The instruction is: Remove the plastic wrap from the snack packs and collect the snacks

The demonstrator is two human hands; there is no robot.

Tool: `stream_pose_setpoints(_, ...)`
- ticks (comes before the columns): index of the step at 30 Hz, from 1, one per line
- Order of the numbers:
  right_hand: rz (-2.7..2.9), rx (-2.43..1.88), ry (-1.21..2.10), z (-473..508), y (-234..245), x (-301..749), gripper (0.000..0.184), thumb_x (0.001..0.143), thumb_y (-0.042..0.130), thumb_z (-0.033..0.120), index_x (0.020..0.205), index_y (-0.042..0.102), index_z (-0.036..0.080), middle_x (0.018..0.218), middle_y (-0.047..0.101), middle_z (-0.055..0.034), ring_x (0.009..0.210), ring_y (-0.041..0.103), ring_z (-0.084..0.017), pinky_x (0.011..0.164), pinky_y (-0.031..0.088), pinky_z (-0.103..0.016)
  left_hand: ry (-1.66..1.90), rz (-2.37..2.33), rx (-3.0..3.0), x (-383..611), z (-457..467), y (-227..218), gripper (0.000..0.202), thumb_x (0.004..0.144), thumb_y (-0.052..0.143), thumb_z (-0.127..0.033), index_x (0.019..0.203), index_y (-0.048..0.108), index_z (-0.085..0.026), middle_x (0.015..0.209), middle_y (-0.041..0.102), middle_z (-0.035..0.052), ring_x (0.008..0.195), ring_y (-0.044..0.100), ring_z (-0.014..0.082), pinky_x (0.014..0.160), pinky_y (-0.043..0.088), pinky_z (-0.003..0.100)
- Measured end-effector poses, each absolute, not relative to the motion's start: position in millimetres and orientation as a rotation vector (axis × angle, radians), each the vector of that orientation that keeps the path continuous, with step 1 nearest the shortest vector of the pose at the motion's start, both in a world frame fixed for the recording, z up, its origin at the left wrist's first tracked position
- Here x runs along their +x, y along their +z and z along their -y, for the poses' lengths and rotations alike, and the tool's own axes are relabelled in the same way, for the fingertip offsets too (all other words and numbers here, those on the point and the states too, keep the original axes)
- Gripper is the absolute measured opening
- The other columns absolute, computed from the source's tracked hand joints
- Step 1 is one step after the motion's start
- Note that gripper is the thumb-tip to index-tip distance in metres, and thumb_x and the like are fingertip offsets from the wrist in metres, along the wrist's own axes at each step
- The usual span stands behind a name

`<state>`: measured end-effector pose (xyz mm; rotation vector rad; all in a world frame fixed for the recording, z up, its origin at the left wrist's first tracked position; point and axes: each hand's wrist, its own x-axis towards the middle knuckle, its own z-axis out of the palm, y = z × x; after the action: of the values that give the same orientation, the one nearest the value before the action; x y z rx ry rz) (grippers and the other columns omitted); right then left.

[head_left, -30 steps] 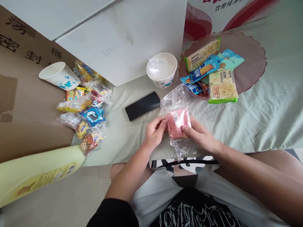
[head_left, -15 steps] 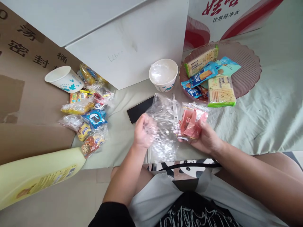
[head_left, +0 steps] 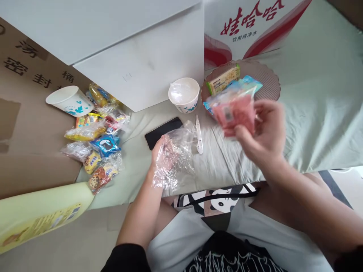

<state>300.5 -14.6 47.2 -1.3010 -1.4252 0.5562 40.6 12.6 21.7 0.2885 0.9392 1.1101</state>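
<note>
My left hand [head_left: 164,153] is closed around a crumpled clear plastic bag [head_left: 181,158], which hangs over its fingers. Raised to the right, my right hand [head_left: 263,132] grips a pink snack packet [head_left: 236,113] in clear wrapping, blurred by motion. The packet hides part of a ribbed, scalloped plate [head_left: 269,77]. On that plate lie a soda biscuit pack [head_left: 224,79] and a light blue packet [head_left: 251,83]. Between my hands, a white utility knife [head_left: 199,136] rests on the cloth. A black phone [head_left: 163,130] lies just behind my left hand.
A paper bowl [head_left: 184,96] with clear plastic in it stands at the back. To the left, a tipped paper cup [head_left: 70,101] lies by a heap of wrapped snacks [head_left: 99,141]. A yellow bottle [head_left: 45,213] lies at front left. Boxes [head_left: 147,64] wall the back.
My right hand has lifted the pink packet up and right, over the plate. My left hand has moved slightly left with the clear bag, leaving the utility knife uncovered.
</note>
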Motion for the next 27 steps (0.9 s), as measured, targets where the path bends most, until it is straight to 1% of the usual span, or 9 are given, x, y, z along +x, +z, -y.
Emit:
stream_pose_setpoints(2,1.391,-1.370,0.295,-4,62,317,0.049,0.089,0.063,0.026,0.135,0.045,0.025,0.127,0.055,-0.0136,0.117,0.062,-0.027,0.092,0.056,-0.045,1.058,-0.917,0.315,38,-12,20,0.043,0.090,0.064,-0.034,0.059,0.036,-0.020,0.046,0.030,-0.0077,0.035,0.026,0.0056,0.036,0.024,0.021)
stream_pose_setpoints(4,1.432,-1.488,0.005,-16,74,330,0.051,0.086,0.071,0.031,0.133,0.052,0.022,0.141,0.049,-0.0171,0.139,0.044,-0.036,0.112,0.038,-0.060,1.010,-0.892,0.347,35,-11,19,0.046,0.090,0.062,-0.037,0.058,0.033,-0.021,0.046,0.025,-0.0082,0.034,0.020,0.0054,0.034,0.020,0.021)
stream_pose_setpoints(7,1.502,-1.433,-0.159,-9,78,331,0.025,0.089,0.065,0.027,0.113,0.065,0.022,0.136,0.056,-0.0153,0.137,0.046,-0.035,0.115,0.032,-0.062,0.956,-0.852,0.375,32,-8,18,0.046,0.093,0.057,-0.039,0.059,0.031,-0.021,0.046,0.020,-0.0084,0.034,0.016,0.0057,0.033,0.016,0.020)
stream_pose_setpoints(10,1.627,-1.151,0.239,20,57,308,0.015,0.093,0.055,0.025,0.106,0.063,0.023,0.103,0.068,-0.0088,0.102,0.066,-0.025,0.095,0.053,-0.048,0.930,-0.774,0.398,37,-4,17,0.046,0.091,0.059,-0.038,0.059,0.031,-0.021,0.046,0.022,-0.0075,0.035,0.022,0.0063,0.034,0.021,0.020)
stream_pose_setpoints(13,1.697,-1.050,0.854,48,25,277,0.041,0.094,0.059,0.040,0.130,0.053,0.022,0.123,0.066,-0.0132,0.113,0.065,-0.026,0.096,0.055,-0.046,0.927,-0.690,0.440,49,1,14,0.049,0.080,0.074,-0.040,0.057,0.035,-0.020,0.048,0.036,-0.0054,0.041,0.037,0.0072,0.040,0.034,0.021)
stream_pose_setpoints(17,1.515,-0.904,1.399,56,-2,250,0.077,0.081,0.072,0.061,0.141,0.045,0.023,0.143,0.056,-0.0160,0.131,0.057,-0.030,0.106,0.051,-0.047,0.828,-0.741,0.494,60,4,8,0.040,0.074,0.079,-0.053,0.071,0.062,-0.016,0.074,0.069,0.0054,0.068,0.066,0.0195,0.066,0.054,0.032)
stream_pose_setpoints(20,1.252,-1.042,1.522,46,-6,245,0.049,0.084,0.069,0.060,0.113,0.060,0.022,0.111,0.070,-0.0089,0.103,0.069,-0.024,0.090,0.057,-0.039,0.858,-0.828,0.541,59,2,5,0.036,0.074,0.079,-0.050,0.084,0.071,-0.016,0.085,0.075,0.0073,0.077,0.071,0.0222,0.076,0.057,0.035)
stream_pose_setpoints(23,1.043,-1.145,1.504,35,-4,247,0.034,0.085,0.071,0.052,0.084,0.053,0.023,0.077,0.066,0.0006,0.073,0.066,-0.016,0.071,0.055,-0.031,1.027,-0.873,0.606,52,-5,3,0.026,0.077,0.075,-0.043,0.077,0.069,-0.018,0.085,0.074,0.0047,0.076,0.071,0.0182,0.076,0.057,0.031)
stream_pose_setpoints(27,0.993,-1.197,1.471,29,-1,249,0.034,0.082,0.072,0.043,0.087,0.044,0.025,0.065,0.055,0.0081,0.051,0.056,-0.011,0.052,0.048,-0.025,1.296,-0.953,0.710,45,-11,0,0.028,0.079,0.075,-0.046,0.097,0.069,-0.025,0.102,0.071,0.0010,0.086,0.070,0.0146,0.079,0.057,0.027)
